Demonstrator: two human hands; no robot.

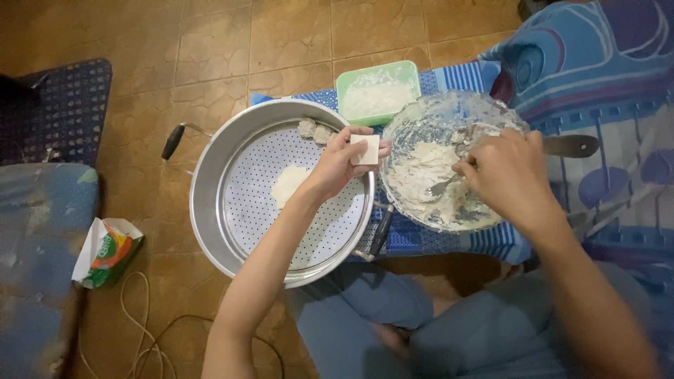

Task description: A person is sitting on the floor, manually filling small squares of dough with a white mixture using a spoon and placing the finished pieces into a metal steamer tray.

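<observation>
My left hand [342, 163] holds a small square white dough wrapper [366, 149] over the right rim of a round metal steamer pan [210, 175] with a perforated tray. My right hand [509, 175] grips a metal fork [442, 187] and digs into the pale filling [421, 172] inside a clear glass bowl [421, 116]. One flat white wrapper [289, 184] lies on the perforated tray, and a folded dumpling [314, 130] sits near the pan's far rim.
A green plastic box [378, 90] with white wrappers stands behind the bowl on a blue patterned cloth [449, 242]. A dark-handled utensil [570, 145] lies right of the bowl. A crumpled packet [105, 251], a cord and a blue cushion [35, 231] lie left on the tiled floor.
</observation>
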